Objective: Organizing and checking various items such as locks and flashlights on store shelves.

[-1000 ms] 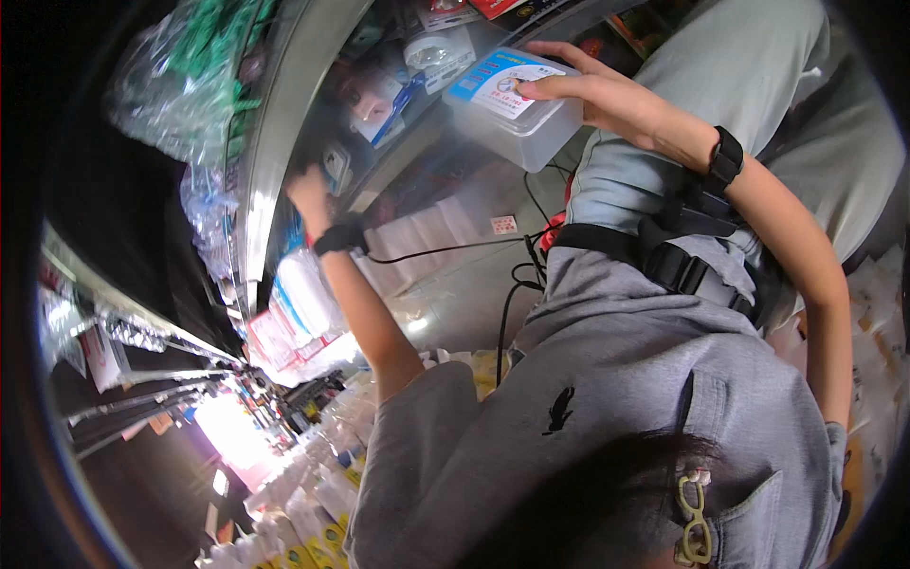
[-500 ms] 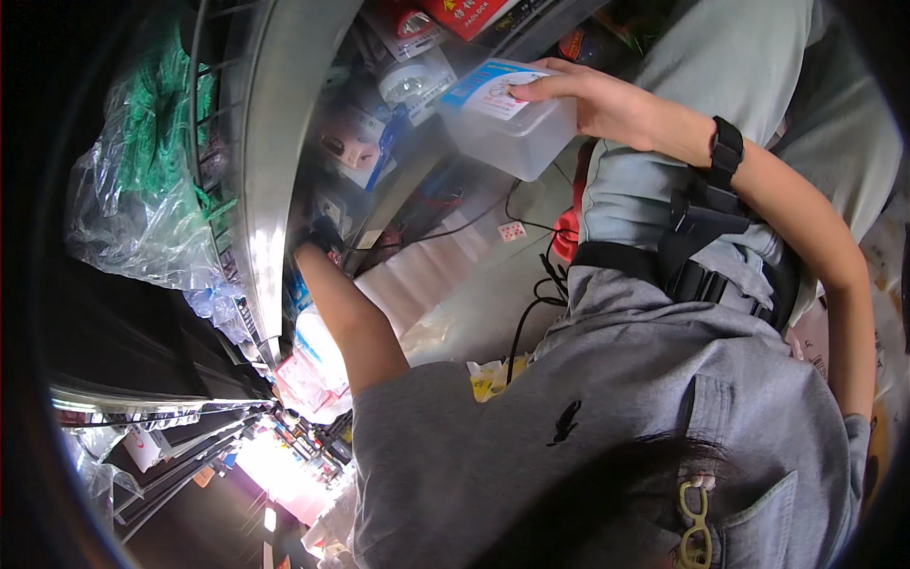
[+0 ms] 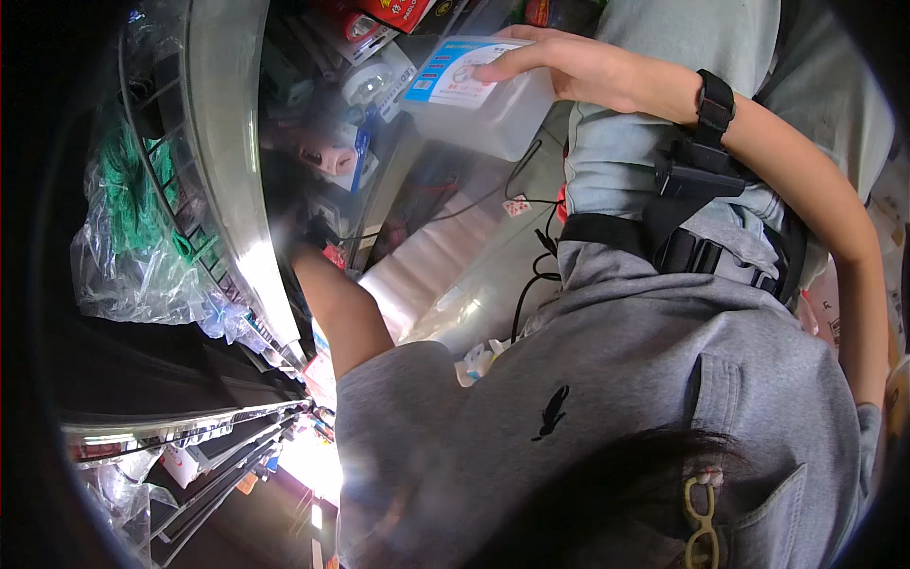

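My right hand (image 3: 545, 68) grips a translucent plastic box (image 3: 483, 123) by its right end, the thumb pressed on the blue-and-white label (image 3: 453, 78). The box is tilted with its label upward, and I cannot make out anything inside. On the left, my left forearm (image 3: 332, 308) reaches forward beside the metal shelf edge (image 3: 227, 123). Past that wrist everything is dark and blurred, so the fingers are hidden. Near that reach lie a small boxed item with a pink front (image 3: 332, 156) and a clear-domed packaged lamp (image 3: 370, 85).
A clear bag with green netting (image 3: 137, 199) hangs by a wire rack at the left. Red packaging (image 3: 398, 11) lies at the top. A black cable (image 3: 531, 284) loops on the floor near a playing card (image 3: 517, 205). White foam sheeting (image 3: 417, 256) lies beside my left arm.
The whole view has shifted a little. The box and my right hand now appear farther left and higher, still in the same grip. My left arm stays extended beside the shelf.
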A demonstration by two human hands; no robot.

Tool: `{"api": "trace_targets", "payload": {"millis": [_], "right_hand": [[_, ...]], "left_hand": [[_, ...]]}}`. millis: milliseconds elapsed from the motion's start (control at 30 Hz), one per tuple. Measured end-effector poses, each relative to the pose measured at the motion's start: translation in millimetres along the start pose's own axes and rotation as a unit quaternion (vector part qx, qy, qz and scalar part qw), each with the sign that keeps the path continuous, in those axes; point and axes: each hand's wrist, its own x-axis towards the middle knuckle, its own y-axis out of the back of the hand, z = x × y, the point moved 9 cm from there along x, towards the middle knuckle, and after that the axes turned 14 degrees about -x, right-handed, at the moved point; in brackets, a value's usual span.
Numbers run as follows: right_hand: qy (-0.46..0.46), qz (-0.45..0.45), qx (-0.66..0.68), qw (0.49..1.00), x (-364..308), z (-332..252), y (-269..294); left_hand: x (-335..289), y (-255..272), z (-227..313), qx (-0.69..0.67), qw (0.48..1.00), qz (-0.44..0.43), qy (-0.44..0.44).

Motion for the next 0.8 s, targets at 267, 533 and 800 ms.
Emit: {"api": "trace_targets", "payload": {"millis": [267, 533, 800], "right_hand": [[-0.062, 0.01, 0.044, 0.997, -6, 7, -1], [-0.028, -0.032, 0.129, 0.991, -4, -4, -11], [-0.088, -0.097, 0.031, 0.991, -4, 22, -20]], "left_hand": [[-44, 34, -19, -0.093, 0.99, 0.108, 0.019], [-127, 69, -115, -0.523, 0.822, 0.222, 0.043], [-265, -18, 4, -0.717, 0.675, 0.064, 0.161]]}}
